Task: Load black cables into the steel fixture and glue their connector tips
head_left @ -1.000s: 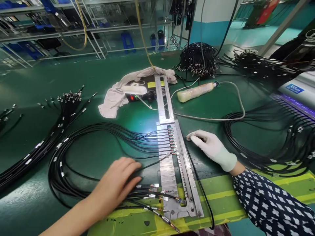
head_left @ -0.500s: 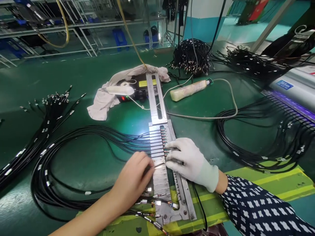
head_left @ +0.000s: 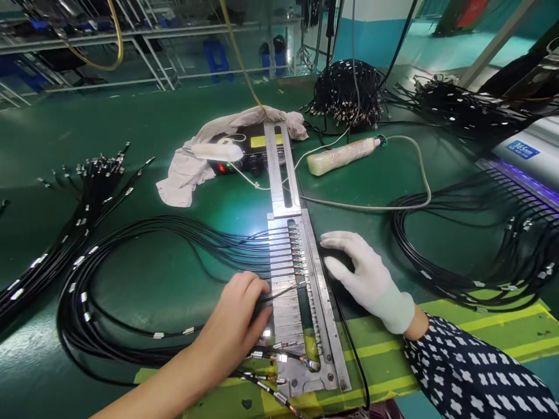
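My bare left hand [head_left: 240, 305] is closed on a thin black cable [head_left: 283, 293], whose bared end lies slanted across the slotted metal fixture [head_left: 287, 323]. Above that cable, several black cables [head_left: 244, 247] run side by side in the fixture's slots, with their small coloured wire ends at the central opening. In a white glove, my right hand [head_left: 364, 270] is just right of the fixture, thumb and fingers apart with nothing between them. Next to its fingertips, a black cord [head_left: 338, 302] runs along the fixture's right edge.
A black control box [head_left: 255, 166] sits partly under a white cloth [head_left: 174, 180]. Behind the fixture lies a wrapped hand tool [head_left: 343, 156] with a pale cord. Cable bundles [head_left: 98, 186] lie left, and a silver ultraviolet lamp unit [head_left: 535, 148] stands right. Yellow-green tape [head_left: 393, 355] covers the front edge.
My right hand has moved off the fixture to the right, and its fingers have left the cable ends. My left hand stays nearly in place with the cable. The view has shifted slightly.
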The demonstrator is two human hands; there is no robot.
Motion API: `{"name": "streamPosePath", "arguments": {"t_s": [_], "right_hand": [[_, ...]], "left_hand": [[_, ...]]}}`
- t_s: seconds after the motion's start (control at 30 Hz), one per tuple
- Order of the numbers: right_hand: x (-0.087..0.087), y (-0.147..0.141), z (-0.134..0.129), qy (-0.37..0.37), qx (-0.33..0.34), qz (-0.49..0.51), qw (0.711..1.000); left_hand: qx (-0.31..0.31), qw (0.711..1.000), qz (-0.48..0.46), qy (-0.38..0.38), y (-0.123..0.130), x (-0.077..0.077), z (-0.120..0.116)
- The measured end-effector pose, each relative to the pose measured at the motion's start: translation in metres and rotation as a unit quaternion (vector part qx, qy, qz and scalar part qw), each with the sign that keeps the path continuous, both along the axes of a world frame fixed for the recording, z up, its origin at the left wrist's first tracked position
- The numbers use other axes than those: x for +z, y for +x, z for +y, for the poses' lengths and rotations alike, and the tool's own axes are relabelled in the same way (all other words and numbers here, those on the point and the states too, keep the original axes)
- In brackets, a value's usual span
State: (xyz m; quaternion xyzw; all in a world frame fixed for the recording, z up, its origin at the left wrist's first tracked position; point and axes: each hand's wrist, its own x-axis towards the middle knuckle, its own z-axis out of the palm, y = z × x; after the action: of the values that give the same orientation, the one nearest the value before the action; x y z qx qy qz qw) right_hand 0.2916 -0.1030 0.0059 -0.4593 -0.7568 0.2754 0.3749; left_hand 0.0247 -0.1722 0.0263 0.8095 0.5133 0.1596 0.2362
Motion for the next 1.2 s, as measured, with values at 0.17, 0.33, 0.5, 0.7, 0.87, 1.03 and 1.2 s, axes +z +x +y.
{"name": "streamPosePath", "arguments": {"t_s": [0.17,0.33,0.5,0.7,0.87,1.03,1.2], "right_hand": [[-0.009,0.007,0.003,-0.06,-0.033,0.059,0.996],[-0.007,0.004,0.008,-0.074,-0.026,0.062,0.995],[-0.005,0.004,0.008,-0.072,-0.02,0.061,0.995],[-0.004,0.004,0.008,-0.076,-0.023,0.058,0.995],[-0.003,0.004,0.009,-0.079,-0.02,0.054,0.995],[-0.002,0.004,0.01,-0.079,-0.018,0.049,0.996],[-0.002,0.004,0.009,-0.081,-0.016,0.047,0.996]], "left_hand": [[-0.029,0.996,-0.079,0.002,-0.005,-0.006,0.007],[-0.116,0.992,-0.046,0.014,-0.018,-0.001,0.019],[-0.124,0.992,-0.015,0.023,-0.017,0.0,0.03],[-0.149,0.988,0.007,0.05,-0.018,-0.001,0.035],[-0.145,0.989,-0.006,0.036,-0.017,0.0,0.038],[-0.16,0.985,0.002,0.063,-0.019,-0.006,0.033],[-0.119,0.98,0.057,0.148,-0.025,-0.016,0.02]]}}
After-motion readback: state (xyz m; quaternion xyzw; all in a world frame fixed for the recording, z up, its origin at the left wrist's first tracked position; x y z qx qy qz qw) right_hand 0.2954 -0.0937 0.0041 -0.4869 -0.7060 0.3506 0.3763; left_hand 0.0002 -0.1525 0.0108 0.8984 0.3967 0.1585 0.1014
